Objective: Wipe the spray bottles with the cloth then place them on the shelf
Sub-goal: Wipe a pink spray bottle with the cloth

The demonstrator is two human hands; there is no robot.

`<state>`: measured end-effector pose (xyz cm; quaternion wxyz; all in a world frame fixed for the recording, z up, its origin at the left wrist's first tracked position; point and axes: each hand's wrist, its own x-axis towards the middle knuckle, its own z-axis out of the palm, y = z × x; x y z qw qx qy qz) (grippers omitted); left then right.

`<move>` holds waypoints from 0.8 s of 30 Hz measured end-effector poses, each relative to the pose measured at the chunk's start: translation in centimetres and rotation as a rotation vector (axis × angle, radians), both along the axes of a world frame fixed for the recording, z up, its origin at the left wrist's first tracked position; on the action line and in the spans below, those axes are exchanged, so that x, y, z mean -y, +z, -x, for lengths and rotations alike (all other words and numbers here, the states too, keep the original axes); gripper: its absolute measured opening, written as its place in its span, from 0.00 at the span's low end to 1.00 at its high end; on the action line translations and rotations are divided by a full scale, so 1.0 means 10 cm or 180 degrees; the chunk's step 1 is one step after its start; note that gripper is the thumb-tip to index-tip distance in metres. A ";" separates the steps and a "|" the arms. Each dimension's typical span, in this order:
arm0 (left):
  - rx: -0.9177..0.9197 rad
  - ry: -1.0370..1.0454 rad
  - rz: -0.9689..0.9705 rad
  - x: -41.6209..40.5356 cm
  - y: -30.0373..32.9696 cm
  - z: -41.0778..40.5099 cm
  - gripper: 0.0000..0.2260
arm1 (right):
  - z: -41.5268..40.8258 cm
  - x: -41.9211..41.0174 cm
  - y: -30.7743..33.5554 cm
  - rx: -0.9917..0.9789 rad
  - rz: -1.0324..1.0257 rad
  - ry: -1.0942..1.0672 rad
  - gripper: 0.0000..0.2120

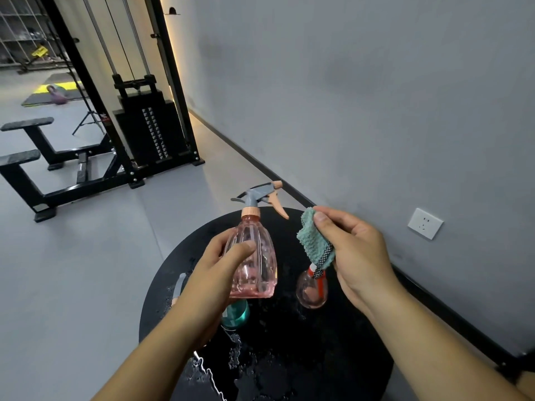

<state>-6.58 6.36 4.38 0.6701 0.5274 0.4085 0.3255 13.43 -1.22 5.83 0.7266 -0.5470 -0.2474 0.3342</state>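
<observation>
Here, from the head view: left hand (224,263) curled round the belly of a pink spray bottle (254,261), thumb across its front, holding it upright above a round black table (347,337). Grey trigger head with a peach nozzle on top, pointing right. Right hand (351,253) just beside it, not touching, thumb and fingers pinching a folded teal cloth (314,240). Below the cloth, standing on the wet tabletop, a small round pink bottle (312,290) with a red neck. Under the left hand, partly hidden, a teal bottle (236,314). Behind, a black weight machine (150,125) against the grey wall (376,96).
</observation>
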 end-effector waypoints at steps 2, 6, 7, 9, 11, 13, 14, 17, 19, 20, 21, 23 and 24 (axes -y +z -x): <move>0.0032 0.0043 0.0062 0.03 0.04 0.01 0.20 | 0.04 0.01 0.03 -0.0085 -0.0027 -0.0034 0.06; 0.0221 0.0013 0.0176 0.13 0.16 0.06 0.25 | 0.14 0.04 0.10 -0.0241 -0.0053 -0.0063 0.06; 0.0204 0.0014 0.0121 0.16 0.18 0.08 0.27 | 0.15 0.05 0.11 -0.0262 -0.0040 -0.0086 0.05; 0.0134 0.0018 -0.0035 0.20 0.21 0.12 0.29 | 0.18 0.07 0.13 -0.0286 -0.0032 -0.0137 0.05; 0.0074 0.0027 -0.0135 0.23 0.23 0.15 0.33 | 0.22 0.09 0.13 -0.0300 -0.0025 -0.0175 0.05; 0.0031 0.0039 -0.0204 0.25 0.22 0.17 0.34 | 0.26 0.13 0.09 -0.0223 0.0025 -0.0207 0.05; 0.0040 0.0048 -0.0235 0.27 0.21 0.18 0.32 | 0.26 0.16 0.06 -0.0131 0.0072 -0.0214 0.05; 0.0015 0.0137 -0.0274 0.33 0.13 0.22 0.28 | 0.24 0.22 -0.02 0.0153 0.0217 -0.0194 0.04; -0.0027 0.0156 -0.0240 0.38 0.08 0.24 0.28 | 0.20 0.25 -0.01 0.0233 0.0239 -0.0214 0.05; -0.0068 0.0147 -0.0225 0.41 0.07 0.24 0.27 | 0.19 0.25 0.02 0.0248 0.0223 -0.0219 0.05; -0.0100 0.0133 -0.0209 0.43 0.07 0.24 0.26 | 0.17 0.25 0.05 0.0268 0.0202 -0.0233 0.05; -0.0097 0.0148 -0.0191 0.47 0.09 0.22 0.23 | 0.15 0.25 0.11 0.0433 0.0201 -0.0326 0.05; -0.0100 0.0160 -0.0215 0.49 0.09 0.21 0.22 | 0.13 0.25 0.13 0.0598 0.0222 -0.0390 0.05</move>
